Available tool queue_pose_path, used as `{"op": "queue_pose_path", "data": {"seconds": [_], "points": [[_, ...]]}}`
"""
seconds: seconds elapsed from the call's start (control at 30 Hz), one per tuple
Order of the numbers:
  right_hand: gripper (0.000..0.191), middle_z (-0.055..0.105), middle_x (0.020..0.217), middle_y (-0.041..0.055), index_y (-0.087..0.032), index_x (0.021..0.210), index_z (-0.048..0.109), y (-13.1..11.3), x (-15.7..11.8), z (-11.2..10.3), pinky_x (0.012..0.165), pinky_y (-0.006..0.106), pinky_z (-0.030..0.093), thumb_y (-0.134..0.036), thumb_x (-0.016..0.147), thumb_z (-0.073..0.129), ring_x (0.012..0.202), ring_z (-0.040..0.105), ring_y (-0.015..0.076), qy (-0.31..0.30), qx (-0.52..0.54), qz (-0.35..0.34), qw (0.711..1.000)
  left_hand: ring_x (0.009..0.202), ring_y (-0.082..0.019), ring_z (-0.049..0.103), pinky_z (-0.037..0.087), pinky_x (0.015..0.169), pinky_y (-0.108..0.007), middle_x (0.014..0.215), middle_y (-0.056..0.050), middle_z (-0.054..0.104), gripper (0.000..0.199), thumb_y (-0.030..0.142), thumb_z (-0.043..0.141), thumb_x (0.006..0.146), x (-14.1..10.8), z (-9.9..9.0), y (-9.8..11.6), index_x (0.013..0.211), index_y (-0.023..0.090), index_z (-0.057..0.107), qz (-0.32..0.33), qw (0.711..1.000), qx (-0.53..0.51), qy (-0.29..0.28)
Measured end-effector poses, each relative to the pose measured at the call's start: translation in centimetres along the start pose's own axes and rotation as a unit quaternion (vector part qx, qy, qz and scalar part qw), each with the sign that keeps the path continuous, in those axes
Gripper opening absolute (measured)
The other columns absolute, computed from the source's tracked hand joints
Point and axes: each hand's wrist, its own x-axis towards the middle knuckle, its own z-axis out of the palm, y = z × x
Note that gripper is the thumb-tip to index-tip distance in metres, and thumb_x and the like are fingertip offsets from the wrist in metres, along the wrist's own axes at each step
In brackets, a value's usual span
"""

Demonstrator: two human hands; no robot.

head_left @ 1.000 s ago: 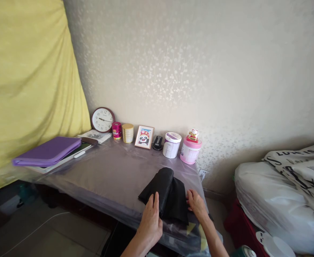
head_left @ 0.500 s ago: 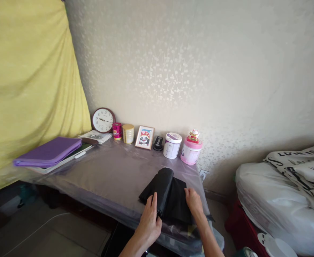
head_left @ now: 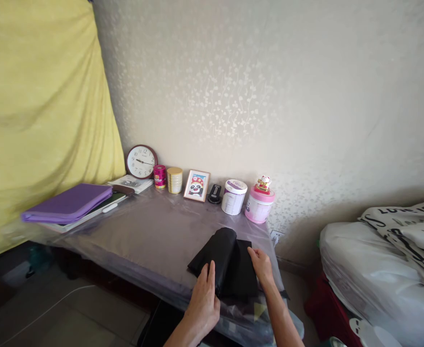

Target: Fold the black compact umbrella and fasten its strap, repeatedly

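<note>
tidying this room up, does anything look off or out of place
The round wall clock looks odd: it appears to stand on the plastic-sheeted table, propped against the wall, rather than hanging. The yellow cloth also hangs in uneven folds. The folded black fabric looks fine.

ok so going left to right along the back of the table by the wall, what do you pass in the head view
round wall clock, magenta tin, cream tin with gold lid, framed panda picture, small black device, white tub with purple-trimmed lid, pink jar
</note>
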Motion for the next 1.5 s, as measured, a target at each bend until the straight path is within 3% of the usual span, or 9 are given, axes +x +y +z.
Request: {"op": "queue_pose_path", "data": {"seconds": [0.17, 0.33, 0.47, 0.73, 0.9, 1.13, 1.37, 1.5], "points": [[0.031, 0.070, 0.077, 0.0080, -0.014, 0.077, 0.065, -3.2, 0.4, 0.9, 0.064, 0.026, 0.046, -0.039, 0.076, 0.046, 0.075, 0.064, 0.0218, 0.005, 0.063, -0.013, 0.998, 0.133, -0.020, 0.015, 0.017, 0.107, -0.031, 0.146, -0.012, 0.015, 0.085, 0.005, 0.041, 0.063, -0.1, 0.4, -0.1, 0.140, 0.013, 0.004, 0.008, 1.000, 0.001, -0.002], [0.031, 0.069, 0.071, 0.0052, -0.013, 0.089, 0.060, -6.8, 0.2, 2.6, 0.042, 0.023, 0.044, -0.038, 0.079, 0.045, 0.050, 0.061, 0.0158, -0.048, 0.090, 0.038, 0.994, 0.134, -0.021, 0.013, 0.017, 0.107, -0.032, 0.147, -0.013, 0.012, 0.087, 0.006, 0.043, 0.062, -0.1, 0.6, -0.1, 0.140, 0.012, 0.005, 0.005, 1.000, 0.020, -0.003], [0.031, 0.067, 0.069, 0.0052, -0.012, 0.098, 0.055, -8.2, 0.1, 4.2, 0.039, 0.022, 0.043, -0.036, 0.081, 0.044, 0.041, 0.058, 0.0132, -0.070, 0.094, 0.049, 0.992, 0.134, -0.022, 0.014, 0.017, 0.107, -0.031, 0.146, -0.015, 0.011, 0.087, 0.006, 0.044, 0.061, 0.0, 0.9, -0.2, 0.140, 0.011, 0.007, 0.003, 0.999, 0.041, 0.001], [0.027, 0.067, 0.073, 0.0063, -0.012, 0.100, 0.048, -8.8, -0.2, 6.1, 0.043, 0.020, 0.043, -0.032, 0.083, 0.039, 0.043, 0.059, 0.0113, -0.087, 0.052, 0.039, 0.994, 0.134, -0.023, 0.014, 0.016, 0.108, -0.031, 0.146, -0.016, 0.013, 0.085, 0.007, 0.045, 0.059, 0.2, 1.2, -0.6, 0.138, 0.005, 0.014, 0.015, 0.999, 0.049, 0.002], [0.019, 0.065, 0.062, 0.0019, -0.015, 0.092, 0.052, -9.1, -0.9, 6.1, 0.058, 0.022, 0.042, -0.029, 0.083, 0.043, 0.053, 0.062, 0.0130, -0.088, -0.002, -0.015, 0.996, 0.134, -0.022, 0.012, 0.015, 0.108, -0.032, 0.146, -0.015, 0.013, 0.084, 0.006, 0.043, 0.059, 0.2, 0.8, -0.4, 0.138, 0.005, 0.014, 0.011, 0.998, 0.056, -0.008], [0.016, 0.069, 0.070, 0.0000, -0.019, 0.090, 0.055, -9.7, -2.1, 6.2, 0.067, 0.022, 0.039, -0.023, 0.083, 0.041, 0.080, 0.063, 0.0149, -0.117, -0.091, -0.113, 0.982, 0.134, -0.019, 0.012, 0.016, 0.109, -0.030, 0.146, -0.013, 0.013, 0.075, 0.008, 0.038, 0.067, 0.1, 0.1, 0.0, 0.137, 0.002, 0.012, -0.002, 0.993, 0.116, -0.032], [0.017, 0.068, 0.073, -0.0014, -0.019, 0.086, 0.053, -8.9, -1.9, 5.5, 0.060, 0.020, 0.041, -0.017, 0.080, 0.037, 0.055, 0.059, 0.0085, -0.198, 0.006, -0.121, 0.973, 0.134, -0.017, 0.016, 0.018, 0.108, -0.027, 0.145, -0.013, 0.018, 0.072, 0.009, 0.037, 0.070, 0.1, 0.3, -0.2, 0.137, 0.001, 0.014, 0.000, 0.992, 0.125, -0.019], [0.018, 0.067, 0.084, 0.0014, -0.020, 0.091, 0.050, -8.6, -1.9, 5.2, 0.051, 0.018, 0.044, -0.016, 0.078, 0.038, 0.060, 0.058, 0.0086, -0.264, 0.101, -0.046, 0.958, 0.133, -0.017, 0.019, 0.020, 0.107, -0.025, 0.145, -0.013, 0.019, 0.071, 0.010, 0.038, 0.071, 0.1, 0.1, -0.2, 0.137, 0.004, 0.015, -0.007, 0.995, 0.101, -0.014]]}}
